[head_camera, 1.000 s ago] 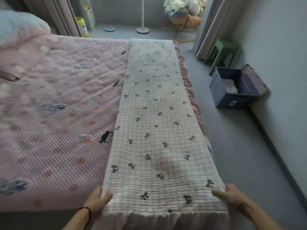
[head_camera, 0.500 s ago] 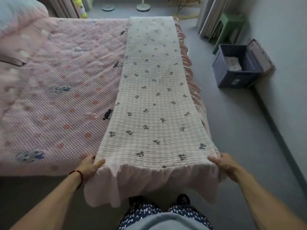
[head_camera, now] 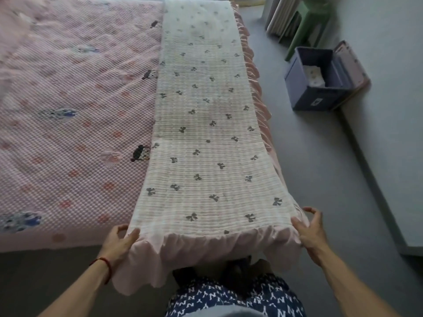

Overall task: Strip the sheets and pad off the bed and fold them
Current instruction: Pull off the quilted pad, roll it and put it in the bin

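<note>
A long white quilted sheet [head_camera: 206, 124] with small grey bows and a pink ruffle lies folded into a narrow strip along the right side of the bed. Its near end hangs off the bed's foot. My left hand [head_camera: 119, 242] grips the near left corner, thumb on top. My right hand [head_camera: 310, 232] holds the near right corner, with its fingers curled at the edge. Under the strip, a pink checked pad [head_camera: 68, 124] with cartoon prints covers the mattress.
A dark blue storage box [head_camera: 320, 81] with its lid open stands on the grey floor by the right wall. A green stool [head_camera: 306, 26] and curtains stand behind it. My patterned trousers [head_camera: 233, 298] show at the bottom.
The sheet's near end has been drawn toward me over the foot of the bed, and its ruffle now hangs down. My view has tipped downward, and both hands stay at the corners.
</note>
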